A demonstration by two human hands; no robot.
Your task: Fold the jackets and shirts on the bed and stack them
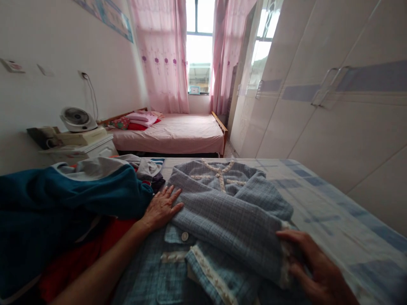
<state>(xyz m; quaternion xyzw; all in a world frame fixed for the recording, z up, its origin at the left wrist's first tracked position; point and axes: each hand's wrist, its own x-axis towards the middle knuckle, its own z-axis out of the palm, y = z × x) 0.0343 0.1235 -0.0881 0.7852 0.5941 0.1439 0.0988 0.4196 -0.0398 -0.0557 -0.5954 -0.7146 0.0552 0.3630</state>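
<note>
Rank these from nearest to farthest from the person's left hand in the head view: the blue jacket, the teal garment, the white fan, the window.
1. Blue jacket: under the left hand, touching it.
2. Teal garment: just to its left.
3. White fan: farther back, on the left cabinet.
4. Window: far wall, beyond the pink bed.

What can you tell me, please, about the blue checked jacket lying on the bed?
The jacket is pale blue, woven-looking check with cream braid at the neckline, front edge and pocket, plus a pale button. It lies flat on the checked sheet, collar away from the camera, one sleeve folded across its front. The left hand presses flat on it; the right hand grips the sleeve cuff.
</note>
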